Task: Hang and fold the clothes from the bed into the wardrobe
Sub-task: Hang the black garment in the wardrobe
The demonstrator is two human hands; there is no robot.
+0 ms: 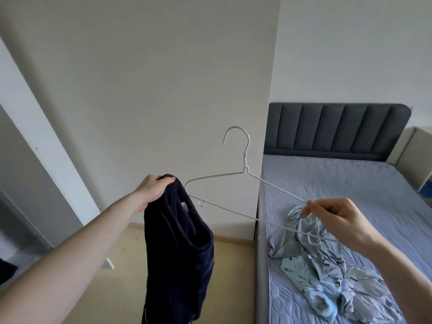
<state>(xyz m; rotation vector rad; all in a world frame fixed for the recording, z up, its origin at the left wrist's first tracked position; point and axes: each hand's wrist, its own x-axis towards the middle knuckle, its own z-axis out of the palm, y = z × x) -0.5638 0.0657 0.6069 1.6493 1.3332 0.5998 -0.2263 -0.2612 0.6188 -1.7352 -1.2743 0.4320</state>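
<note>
Two hands are up in front of me. My left hand [153,189] grips the top of a dark blue garment [180,249], and the cloth hangs down over the floor [233,277]. My right hand [336,220] pinches one end of a white wire hanger [245,167] with its fingertips. The hanger's hook points up, and its other end is just beside the dark cloth. More light blue clothes [327,272] lie in a messy pile on the bed [350,178], below my right hand.
</note>
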